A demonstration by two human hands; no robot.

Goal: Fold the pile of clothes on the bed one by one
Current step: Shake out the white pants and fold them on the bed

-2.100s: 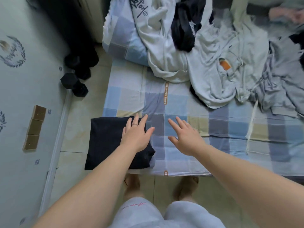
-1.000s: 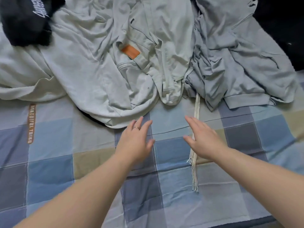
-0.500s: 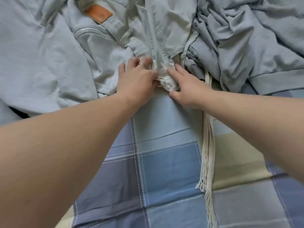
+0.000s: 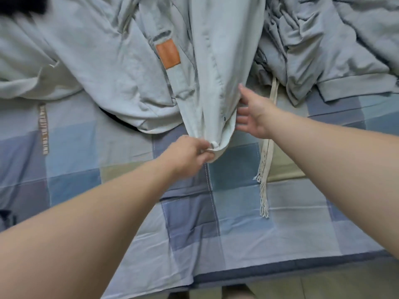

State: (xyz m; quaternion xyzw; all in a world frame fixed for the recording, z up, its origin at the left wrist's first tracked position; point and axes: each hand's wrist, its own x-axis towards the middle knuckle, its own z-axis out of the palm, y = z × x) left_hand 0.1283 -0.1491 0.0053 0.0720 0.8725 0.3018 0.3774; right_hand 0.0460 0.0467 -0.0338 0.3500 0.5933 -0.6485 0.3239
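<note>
Pile of clothes [image 4: 280,39] spans the far part of the bed [image 4: 237,234]. One long garment [image 4: 216,61] reaches out of its middle toward the near edge, left hand [image 4: 190,152] pinching its near tip, right hand [image 4: 252,113] against its right edge. A crumpled top [image 4: 75,61] lies to its left and a sweatshirt [image 4: 334,61] to its right; a fringed cord [image 4: 264,169] runs from under the sweatshirt toward the near edge, passing beneath the right wrist.

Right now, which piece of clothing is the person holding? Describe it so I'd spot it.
On the blue checked bedsheet, look at the middle of the pile. A long pale mint garment runs toward the person, its tip pinched by the left hand. It lies right of the orange patch and left of the darker grey sweatshirt.
</note>
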